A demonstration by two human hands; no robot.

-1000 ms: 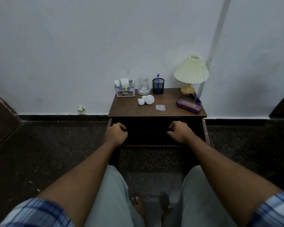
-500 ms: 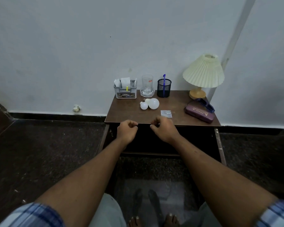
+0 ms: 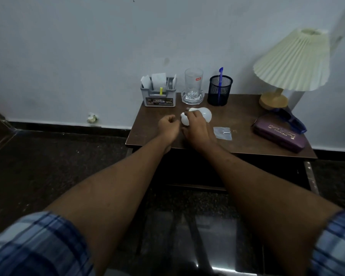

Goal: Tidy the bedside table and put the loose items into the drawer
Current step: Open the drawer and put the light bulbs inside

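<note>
- Whereas a second ago both hands sat at the front edge of the drawer (image 3: pixel 197 187), and half a second ago at the front lip of the tabletop, the head view now has them up over the bedside table (image 3: pixel 243 120). The drawer stands pulled out and dark beneath it.
- That suggests the opening step is finished and gathering the loose items has begun. The drawer's inside is too dark to tell whether anything lies in it yet.
- The right hand (image 3: pixel 197 126) reaches forward palm down, its fingers curved over the large white bulb (image 3: pixel 205 114) near the bulb's narrow end. This looks like a grasp closing on the bulb, which lies on the tabletop and is not lifted.
- The small white bulb (image 3: pixel 184 120) lies right against the large one, between the two hands.
- The left hand (image 3: pixel 167 126) is curled into a loose fist, knuckles up, just beside the small bulb. Nothing shows in its grip.
- Both forearms run out from plaid sleeves and converge on the middle of the tabletop.
- The other loose items lie where they were. The clear plastic packet (image 3: pixel 222 133) is just right of the right hand. The purple case (image 3: pixel 279 136) and the blue glasses (image 3: pixel 292 122) are well to the right, near the lamp (image 3: pixel 293 62).
</note>
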